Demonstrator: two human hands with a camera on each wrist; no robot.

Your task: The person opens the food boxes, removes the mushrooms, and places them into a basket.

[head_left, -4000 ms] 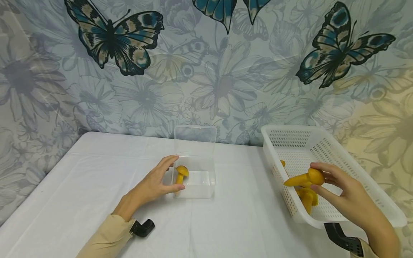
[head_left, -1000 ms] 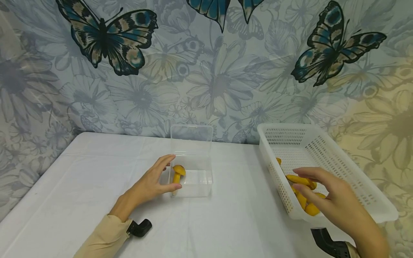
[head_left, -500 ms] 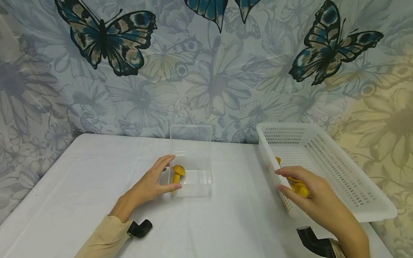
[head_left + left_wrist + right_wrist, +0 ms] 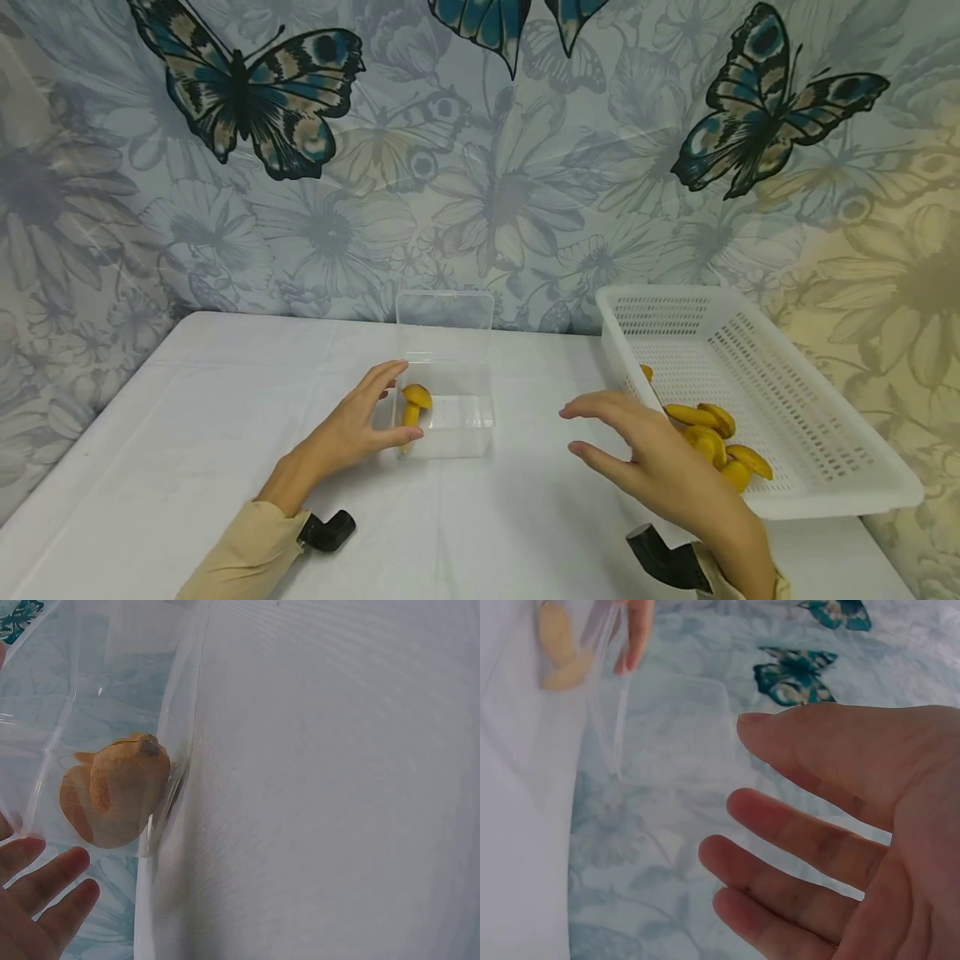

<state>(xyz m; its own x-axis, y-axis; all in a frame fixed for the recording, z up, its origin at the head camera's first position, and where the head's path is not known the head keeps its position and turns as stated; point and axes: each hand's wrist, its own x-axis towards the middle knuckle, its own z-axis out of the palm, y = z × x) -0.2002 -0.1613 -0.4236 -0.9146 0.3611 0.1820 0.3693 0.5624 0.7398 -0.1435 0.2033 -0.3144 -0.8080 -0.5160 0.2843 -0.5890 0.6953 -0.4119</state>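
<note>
A clear plastic box with its lid raised at the back stands mid-table. One yellow mushroom lies inside along its left wall; the left wrist view shows the same mushroom through the plastic. My left hand stays at the box's left side, thumb by the front and fingertips by the back, fingers spread and fairly straight. My right hand, its thumb and fingers apart, hovers over the cloth between box and basket with nothing in it. Several yellow mushrooms lie in the white basket.
The white perforated basket stands at the right end of the table. A white cloth covers the tabletop. Behind it hangs a floral backdrop with butterflies.
My right hand earlier held a mushroom over the basket; that hand is now without it and has moved left, out of the basket. My left hand and the box have stayed put.
</note>
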